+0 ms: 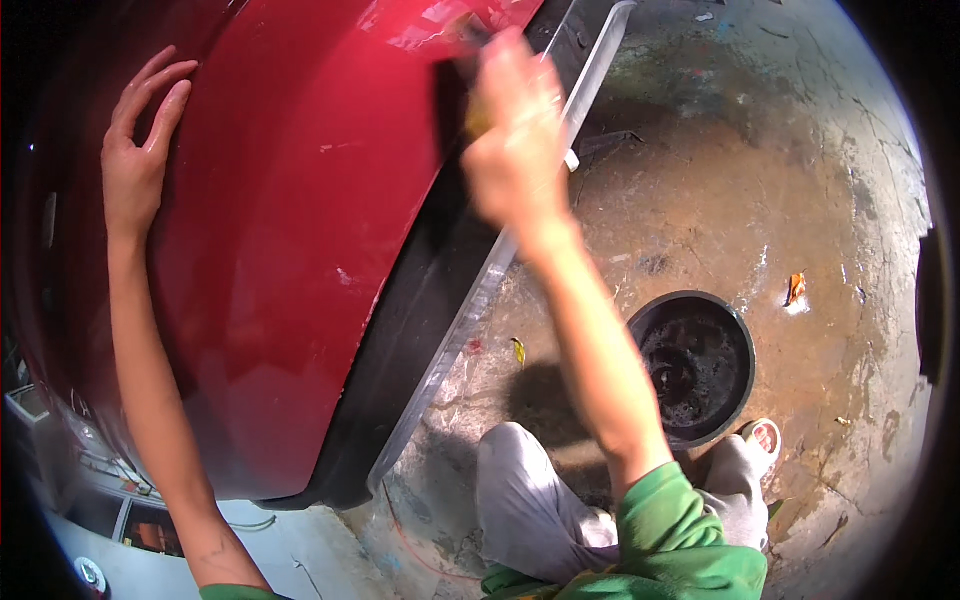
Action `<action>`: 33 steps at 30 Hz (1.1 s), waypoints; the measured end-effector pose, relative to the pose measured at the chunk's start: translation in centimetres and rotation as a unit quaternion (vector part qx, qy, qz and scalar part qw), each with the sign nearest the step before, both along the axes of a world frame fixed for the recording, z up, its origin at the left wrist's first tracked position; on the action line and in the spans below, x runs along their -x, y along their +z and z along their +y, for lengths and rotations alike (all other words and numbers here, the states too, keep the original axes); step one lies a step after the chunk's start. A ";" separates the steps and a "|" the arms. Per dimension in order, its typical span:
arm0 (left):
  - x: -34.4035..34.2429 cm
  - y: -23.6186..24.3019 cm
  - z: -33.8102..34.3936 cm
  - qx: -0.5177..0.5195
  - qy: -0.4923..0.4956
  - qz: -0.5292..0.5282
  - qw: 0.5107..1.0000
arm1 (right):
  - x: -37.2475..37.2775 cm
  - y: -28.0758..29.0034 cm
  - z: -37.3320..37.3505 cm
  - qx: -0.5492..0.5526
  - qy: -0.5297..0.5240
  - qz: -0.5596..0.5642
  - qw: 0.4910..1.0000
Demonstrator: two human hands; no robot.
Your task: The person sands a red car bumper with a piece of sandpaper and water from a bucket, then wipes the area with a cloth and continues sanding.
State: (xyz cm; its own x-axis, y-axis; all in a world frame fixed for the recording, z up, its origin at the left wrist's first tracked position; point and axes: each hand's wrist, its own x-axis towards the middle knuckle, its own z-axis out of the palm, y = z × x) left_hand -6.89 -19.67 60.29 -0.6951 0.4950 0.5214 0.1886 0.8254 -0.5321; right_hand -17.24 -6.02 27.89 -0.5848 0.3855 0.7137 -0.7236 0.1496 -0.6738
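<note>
A glossy red car body panel (290, 230) fills the left and upper middle, wet-looking near the top. My left hand (140, 160) rests on its left part, fingers spread and bent, holding nothing. Over the panel's right edge, my right hand (515, 150) is closed and smeared by motion. Something with a yellowish patch (478, 115) shows at its palm side; its kind is too blurred to tell. Dark shapes beside that hand may be shadow or part of the held thing. Below the panel runs black trim (420, 290).
A light metal-looking strip (440, 365) borders the trim. On the stained concrete floor (800, 200) stands a round black tub (749, 365) with foamy liquid, close to my sandalled foot (764, 442). An orange-brown leaf (796, 289) and a yellow-green leaf (519, 352) lie on the floor.
</note>
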 end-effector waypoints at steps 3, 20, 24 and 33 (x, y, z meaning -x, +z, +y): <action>0.7 -1.0 -0.1 0.000 0.001 0.008 1.000 | -10.9 1.1 -3.8 -0.073 0.102 -0.092 0.988; 1.5 -0.3 -1.2 0.012 -0.014 -0.003 1.000 | -5.1 -0.2 -2.8 -0.044 0.019 -0.119 0.992; 1.0 -0.3 -0.6 0.009 -0.009 -0.006 1.000 | -6.6 0.2 -2.9 -0.070 0.015 -0.104 0.992; 1.8 -0.5 0.2 0.030 -0.022 0.007 0.999 | 0.9 0.8 0.2 -0.018 0.033 -0.145 0.989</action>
State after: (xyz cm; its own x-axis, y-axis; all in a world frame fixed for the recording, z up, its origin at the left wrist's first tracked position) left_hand -8.74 -19.50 59.77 -0.6643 0.5560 0.4996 0.2166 0.7828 -0.5833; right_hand -18.12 -5.85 28.66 -0.7893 0.3180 0.5253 -0.5102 0.1362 -0.8492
